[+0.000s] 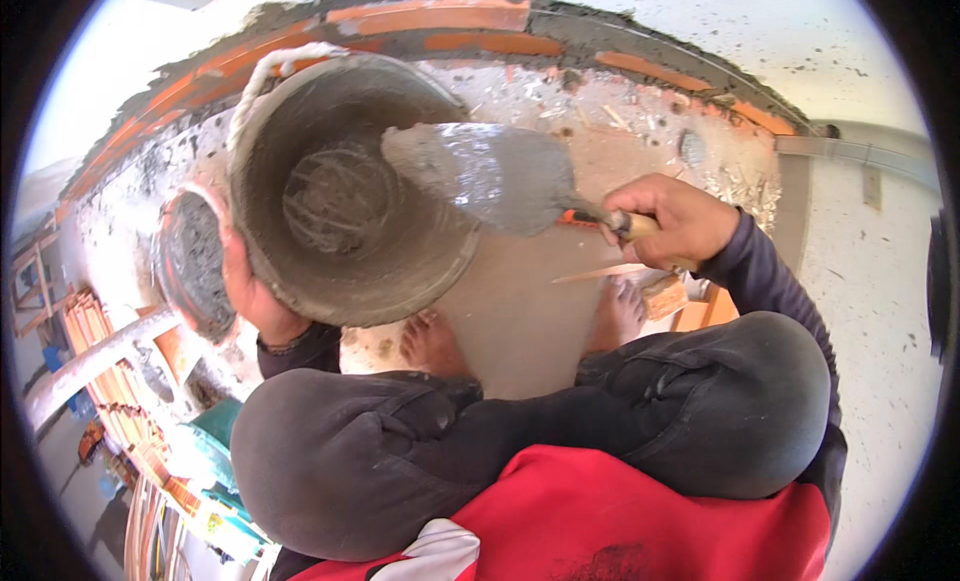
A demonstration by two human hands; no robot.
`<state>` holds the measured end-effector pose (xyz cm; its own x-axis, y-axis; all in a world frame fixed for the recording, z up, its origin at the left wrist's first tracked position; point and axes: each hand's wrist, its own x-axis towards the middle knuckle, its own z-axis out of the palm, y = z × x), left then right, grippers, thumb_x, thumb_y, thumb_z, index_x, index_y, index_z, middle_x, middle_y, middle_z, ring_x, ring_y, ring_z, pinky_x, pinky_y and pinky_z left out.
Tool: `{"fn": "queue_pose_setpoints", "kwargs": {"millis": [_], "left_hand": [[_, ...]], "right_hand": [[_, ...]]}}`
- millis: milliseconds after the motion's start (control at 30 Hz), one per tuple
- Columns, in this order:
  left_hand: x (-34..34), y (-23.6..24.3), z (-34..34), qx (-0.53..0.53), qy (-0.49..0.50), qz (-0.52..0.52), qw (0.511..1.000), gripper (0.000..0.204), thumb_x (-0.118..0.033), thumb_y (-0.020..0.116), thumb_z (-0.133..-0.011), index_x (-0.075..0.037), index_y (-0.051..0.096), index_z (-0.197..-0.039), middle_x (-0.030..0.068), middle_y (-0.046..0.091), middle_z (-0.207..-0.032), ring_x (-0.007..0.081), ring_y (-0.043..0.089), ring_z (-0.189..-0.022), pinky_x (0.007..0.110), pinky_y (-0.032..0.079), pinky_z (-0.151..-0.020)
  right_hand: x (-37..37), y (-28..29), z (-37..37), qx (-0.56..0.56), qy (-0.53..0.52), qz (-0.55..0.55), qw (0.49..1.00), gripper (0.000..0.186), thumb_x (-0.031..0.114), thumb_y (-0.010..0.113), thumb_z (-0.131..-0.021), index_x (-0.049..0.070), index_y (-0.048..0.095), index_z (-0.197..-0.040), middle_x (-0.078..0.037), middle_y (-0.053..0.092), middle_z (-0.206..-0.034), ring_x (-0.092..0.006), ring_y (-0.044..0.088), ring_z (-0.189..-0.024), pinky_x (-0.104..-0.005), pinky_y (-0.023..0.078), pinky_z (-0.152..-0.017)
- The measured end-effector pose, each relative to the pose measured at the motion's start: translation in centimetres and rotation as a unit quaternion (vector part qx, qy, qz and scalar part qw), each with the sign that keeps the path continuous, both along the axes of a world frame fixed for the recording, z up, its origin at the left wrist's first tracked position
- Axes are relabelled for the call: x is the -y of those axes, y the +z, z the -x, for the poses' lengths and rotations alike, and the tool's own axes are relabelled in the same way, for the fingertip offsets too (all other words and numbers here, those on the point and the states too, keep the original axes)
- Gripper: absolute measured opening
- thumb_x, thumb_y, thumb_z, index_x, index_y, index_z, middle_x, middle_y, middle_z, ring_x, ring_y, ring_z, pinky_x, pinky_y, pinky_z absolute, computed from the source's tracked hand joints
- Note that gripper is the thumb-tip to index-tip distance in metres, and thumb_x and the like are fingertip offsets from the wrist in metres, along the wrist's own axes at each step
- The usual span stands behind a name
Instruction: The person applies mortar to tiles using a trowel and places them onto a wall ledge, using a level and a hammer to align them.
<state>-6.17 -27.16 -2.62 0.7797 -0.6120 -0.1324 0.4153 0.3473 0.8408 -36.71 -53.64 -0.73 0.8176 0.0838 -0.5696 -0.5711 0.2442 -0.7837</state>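
Orange bricks (430,18) with grey mortar run along the far side of this room, and the floor under them is a proper mess of splatter and wood shavings (745,181). On my end of the feed, the bucket (405,271) is tipped with its mouth toward the camera, up front and a bit left, white rope handle (262,81) slung over its rim. Left hand (262,299) is cupped around its outer side, holding it at that angle; I can't tell how much weight rests below. Right hand (675,224) is wrapped firmly around the wooden grip of the trowel (485,176), blade tip hanging over the bucket's mouth.

So I'd call this the scraping-out stage: there's only a grey coating inside, with streaks across the bottom, and the blade looks wet with a thin smear. Can't tell if it's touching the wall. As I read it, the next move calls for a steady left hand and the blade's edge angled flat to that curved wall. Beside the left hand sits a round tub (198,271) of grey stuff, probably more mortar.
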Motion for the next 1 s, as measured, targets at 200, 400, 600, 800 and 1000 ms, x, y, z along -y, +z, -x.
{"fn": "queue_pose_setpoints", "kwargs": {"millis": [200,400,600,800,1000], "left_hand": [[-0.2,0.2,-0.5,-0.018,0.001,0.020,1.000,0.054,-0.035,0.030,-0.105,0.005,0.040,-0.140,0.0216,0.048,-0.140,0.0344,0.048,-0.128,0.048,0.035,-0.110],[-0.1,0.0,-0.4,-0.004,-0.039,0.060,0.997,0.050,-0.030,0.029,-0.105,0.005,0.039,-0.140,0.0213,0.052,-0.135,0.0311,0.052,-0.124,0.045,0.039,-0.106],[0.6,0.6,0.7,0.014,0.045,0.000,0.999,0.049,-0.028,0.029,-0.106,0.007,0.041,-0.138,0.0222,0.053,-0.134,0.0303,0.054,-0.121,0.043,0.042,-0.104],[0.6,0.6,0.5,0.016,0.003,0.011,1.000,0.049,-0.027,0.029,-0.106,0.009,0.041,-0.137,0.0232,0.054,-0.132,0.0312,0.055,-0.119,0.043,0.043,-0.104],[0.5,0.6,0.7,0.027,-0.001,0.022,0.999,0.049,-0.028,0.030,-0.106,0.008,0.040,-0.138,0.0223,0.052,-0.134,0.0303,0.054,-0.122,0.043,0.043,-0.104]], "right_hand": [[2.7,2.7,5.2,-0.002,-0.062,0.272,0.960,0.019,0.005,0.062,-0.077,-0.002,0.060,-0.094,-0.009,0.056,-0.075,-0.0203,0.055,-0.062,-0.0324,0.046,-0.061],[7.0,-3.2,4.1,0.065,-0.093,0.728,0.676,0.025,0.007,0.062,-0.080,0.000,0.064,-0.104,-0.020,0.065,-0.090,-0.0396,0.063,-0.076,-0.0417,0.051,-0.068],[4.9,-3.5,5.6,0.064,-0.144,0.736,0.659,0.026,0.010,0.066,-0.083,-0.005,0.062,-0.105,-0.020,0.063,-0.087,-0.0382,0.062,-0.074,-0.0399,0.049,-0.068],[3.7,-3.7,8.2,-0.003,-0.164,0.512,0.843,0.023,0.014,0.060,-0.087,-0.004,0.062,-0.101,-0.016,0.062,-0.073,-0.0275,0.063,-0.063,-0.0338,0.048,-0.059],[5.8,-4.0,3.4,-0.080,-0.225,0.234,0.942,0.025,0.021,0.051,-0.095,-0.002,0.060,-0.097,-0.004,0.055,-0.066,-0.0112,0.053,-0.049,-0.0269,0.043,-0.045]]}}
